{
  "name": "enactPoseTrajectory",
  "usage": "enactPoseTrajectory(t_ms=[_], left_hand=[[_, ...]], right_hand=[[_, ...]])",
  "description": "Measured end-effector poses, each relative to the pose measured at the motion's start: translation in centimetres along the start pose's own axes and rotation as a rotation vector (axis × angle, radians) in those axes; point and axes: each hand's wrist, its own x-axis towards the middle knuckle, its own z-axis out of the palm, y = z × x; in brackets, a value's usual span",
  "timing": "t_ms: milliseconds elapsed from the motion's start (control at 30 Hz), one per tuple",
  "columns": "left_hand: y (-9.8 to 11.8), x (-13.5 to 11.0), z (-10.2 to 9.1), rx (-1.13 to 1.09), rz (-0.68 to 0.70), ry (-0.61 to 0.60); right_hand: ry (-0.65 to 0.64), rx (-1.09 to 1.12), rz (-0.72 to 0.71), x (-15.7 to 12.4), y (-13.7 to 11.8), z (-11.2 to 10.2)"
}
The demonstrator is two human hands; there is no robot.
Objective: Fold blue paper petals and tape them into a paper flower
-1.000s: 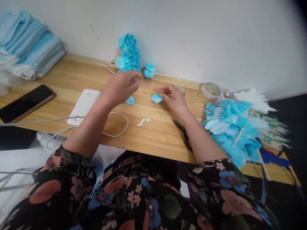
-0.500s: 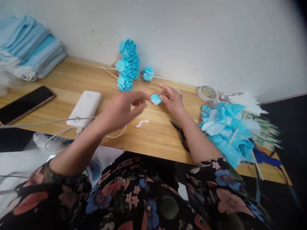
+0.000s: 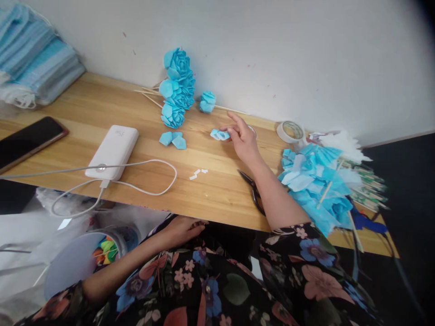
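Observation:
My right hand (image 3: pixel 240 138) rests on the wooden table (image 3: pixel 102 108) and pinches a small folded blue paper piece (image 3: pixel 218 134) between thumb and fingers. Below the table's front edge, my left hand (image 3: pixel 184 228) lies in my lap on the floral fabric, fingers loosely stretched, holding nothing. Two loose blue paper petals (image 3: pixel 172 139) lie left of the right hand. A bunch of blue paper flowers on sticks (image 3: pixel 177 87) leans against the wall behind them, and a small blue bud (image 3: pixel 206 102) sits beside it.
Black scissors (image 3: pixel 253 192) lie under my right forearm. A white power bank (image 3: pixel 113 151) with a looping cable, a dark phone (image 3: pixel 29 142), a tape roll (image 3: pixel 290 131), a heap of blue paper and sticks (image 3: pixel 319 181) and stacked masks (image 3: pixel 32 59) share the table. Small white scraps (image 3: pixel 198 173) lie mid-table.
My left hand has pulled back from beside the blue piece, off the table and down into my lap. The right hand has lowered the piece to the table.

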Motion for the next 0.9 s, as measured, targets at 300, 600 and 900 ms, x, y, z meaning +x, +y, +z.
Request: enactPoseTrajectory(t_ms=[300, 600, 900], left_hand=[[6.5, -2.9, -4.3, -0.157, 0.290, -0.211], [11.1, 2.5, -11.9, 0.966, 0.278, 0.466], [9.6, 5.3, -11.9, 1.031, 0.255, 0.477]], right_hand=[[-0.042, -0.060, 0.035, 0.1, 0.2, 1.0], [-0.171, -0.123, 0.003, 0.1, 0.2, 1.2], [-0.175, -0.176, -0.042, 0.1, 0.5, 1.6]])
